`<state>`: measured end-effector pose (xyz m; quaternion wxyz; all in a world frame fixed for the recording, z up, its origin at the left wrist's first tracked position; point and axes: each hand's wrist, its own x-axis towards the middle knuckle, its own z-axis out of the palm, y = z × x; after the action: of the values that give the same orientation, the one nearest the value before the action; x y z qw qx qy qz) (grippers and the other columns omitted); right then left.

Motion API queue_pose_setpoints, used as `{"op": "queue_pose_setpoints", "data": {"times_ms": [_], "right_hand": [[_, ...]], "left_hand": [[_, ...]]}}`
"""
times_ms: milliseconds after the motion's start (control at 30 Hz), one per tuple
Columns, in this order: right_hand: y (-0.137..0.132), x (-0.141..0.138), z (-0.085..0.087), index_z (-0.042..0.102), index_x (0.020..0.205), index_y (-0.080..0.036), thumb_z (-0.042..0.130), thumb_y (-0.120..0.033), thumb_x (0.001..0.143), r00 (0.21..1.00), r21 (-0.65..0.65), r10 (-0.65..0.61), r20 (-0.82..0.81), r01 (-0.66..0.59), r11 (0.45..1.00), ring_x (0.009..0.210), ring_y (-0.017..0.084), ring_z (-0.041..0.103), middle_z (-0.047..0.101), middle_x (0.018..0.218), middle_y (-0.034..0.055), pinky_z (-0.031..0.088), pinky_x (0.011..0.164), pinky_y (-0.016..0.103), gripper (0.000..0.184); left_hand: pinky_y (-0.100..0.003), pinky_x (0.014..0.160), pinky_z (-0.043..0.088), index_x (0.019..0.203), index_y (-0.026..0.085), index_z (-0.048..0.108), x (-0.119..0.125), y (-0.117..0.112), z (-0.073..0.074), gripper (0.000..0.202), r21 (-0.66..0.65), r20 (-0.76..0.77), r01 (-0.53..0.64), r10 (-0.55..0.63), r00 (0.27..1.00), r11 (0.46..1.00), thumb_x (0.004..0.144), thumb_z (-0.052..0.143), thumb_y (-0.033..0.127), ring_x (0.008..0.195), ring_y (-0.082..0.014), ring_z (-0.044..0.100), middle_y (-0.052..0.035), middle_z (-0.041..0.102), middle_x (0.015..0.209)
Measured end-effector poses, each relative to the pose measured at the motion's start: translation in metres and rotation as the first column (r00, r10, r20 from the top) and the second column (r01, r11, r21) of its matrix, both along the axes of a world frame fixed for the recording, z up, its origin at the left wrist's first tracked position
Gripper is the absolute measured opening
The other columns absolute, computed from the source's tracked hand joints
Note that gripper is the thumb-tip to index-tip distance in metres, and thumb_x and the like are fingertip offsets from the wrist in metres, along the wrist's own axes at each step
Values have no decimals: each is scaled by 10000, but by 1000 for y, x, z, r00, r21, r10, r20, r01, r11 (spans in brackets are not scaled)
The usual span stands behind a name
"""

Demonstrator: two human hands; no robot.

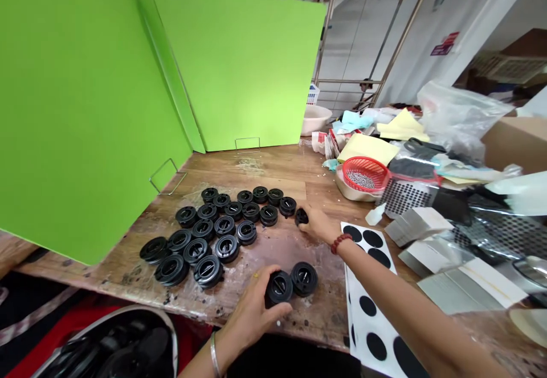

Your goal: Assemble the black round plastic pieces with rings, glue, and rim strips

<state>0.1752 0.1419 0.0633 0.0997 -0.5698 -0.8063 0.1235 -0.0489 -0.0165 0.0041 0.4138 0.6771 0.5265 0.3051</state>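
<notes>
Closest in, the left hand (pixel 255 299) comes up from below, thumb and fingers bent round the near disc (pixel 279 288), just beyond the palm. It's round, face up on the table (pixel 277 247), its pale mark aslant, a second disc (pixel 305 279) snug at its right. Farther out, the right arm stretches over the sheet (pixel 363 325); the right hand (pixel 317 224) pinches the far disc (pixel 301 217) at its fingertips, tipped steeply, facing left. Left of that, a cluster (pixel 224 225) lies flat.
</notes>
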Motion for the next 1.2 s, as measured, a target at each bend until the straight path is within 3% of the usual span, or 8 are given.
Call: {"op": "queue_pose_setpoints", "data": {"times_ms": [200, 300, 533, 767, 867, 933, 1033, 1200], "right_hand": [[-6, -1, -2, 725, 1038, -174, 908, -141, 757, 963, -150, 212, -164, -237, 960, 879, 255, 655, 680, 972, 18, 513, 740, 240, 337], [23, -12, -2, 692, 1008, -127, 794, -158, 860, 972, -64, 120, -203, -136, 989, 943, 273, 623, 660, 1006, 78, 487, 802, 279, 182], [44, -24, -15, 577, 836, -136, 632, 22, 770, 979, -36, -19, -203, 12, 999, 750, 191, 553, 598, 807, 11, 366, 628, 215, 180], [-24, 41, 2, 532, 753, -171, 695, -6, 678, 989, -214, 56, -137, -85, 973, 663, 180, 516, 550, 709, -43, 302, 571, 218, 244], [-37, 58, 21, 614, 771, -168, 770, -22, 645, 959, -379, 222, -178, -275, 883, 703, 184, 557, 592, 752, -47, 360, 581, 205, 248], [-25, 52, 32, 647, 782, -161, 776, -63, 728, 939, -426, 275, -207, -340, 838, 696, 191, 575, 598, 730, -39, 389, 579, 208, 171], [12, 17, 37, 638, 774, -124, 686, -124, 948, 970, -292, 180, -163, -222, 930, 692, 215, 594, 576, 697, -1, 445, 597, 239, 181], [57, -40, 28, 618, 1241, -135, 707, -342, 1099, 968, -164, 146, -204, -181, 970, 985, 271, 622, 570, 1197, 89, 588, 855, 410, 266]], "left_hand": [[-372, 905, 531, 1107, 235, 661, -8, 39, 26, 222, 165, -148, 42, -17, 989, 985, 907, 592, 301, 994, -234, 659, -61, 716, 1061], [-414, 974, 481, 1115, 205, 644, 0, 82, 44, 208, 396, -506, 82, 143, 851, 915, 914, 587, 204, 1085, -249, 599, -91, 682, 1129], [-441, 950, 416, 992, 191, 604, 22, 159, 58, 257, 367, -683, 161, 147, 716, 916, 792, 763, 162, 1135, -301, 529, -129, 649, 1153], [-440, 954, 437, 1263, 180, 534, 5, 105, 52, 479, 310, -694, 214, 66, 717, 926, 839, 744, 249, 1139, -319, 555, -151, 625, 1206], [-406, 955, 472, 1269, 218, 558, -5, 77, 45, 412, 233, -582, 225, -50, 812, 946, 905, 674, 372, 1114, -280, 573, -112, 610, 1187], [-392, 959, 484, 1250, 231, 577, -6, 66, 40, 359, 206, -469, 199, -82, 879, 958, 941, 615, 411, 1100, -258, 580, -89, 607, 1144], [-408, 962, 492, 1197, 233, 607, 1, 60, 33, 291, 236, -395, 94, 7, 919, 967, 962, 575, 403, 1080, -253, 585, -79, 604, 1115], [-403, 952, 512, 1158, 213, 633, 4, 59, 26, 236, 238, -381, 80, 17, 924, 968, 972, 554, 335, 1043, -243, 620, -79, 628, 1089]]}}
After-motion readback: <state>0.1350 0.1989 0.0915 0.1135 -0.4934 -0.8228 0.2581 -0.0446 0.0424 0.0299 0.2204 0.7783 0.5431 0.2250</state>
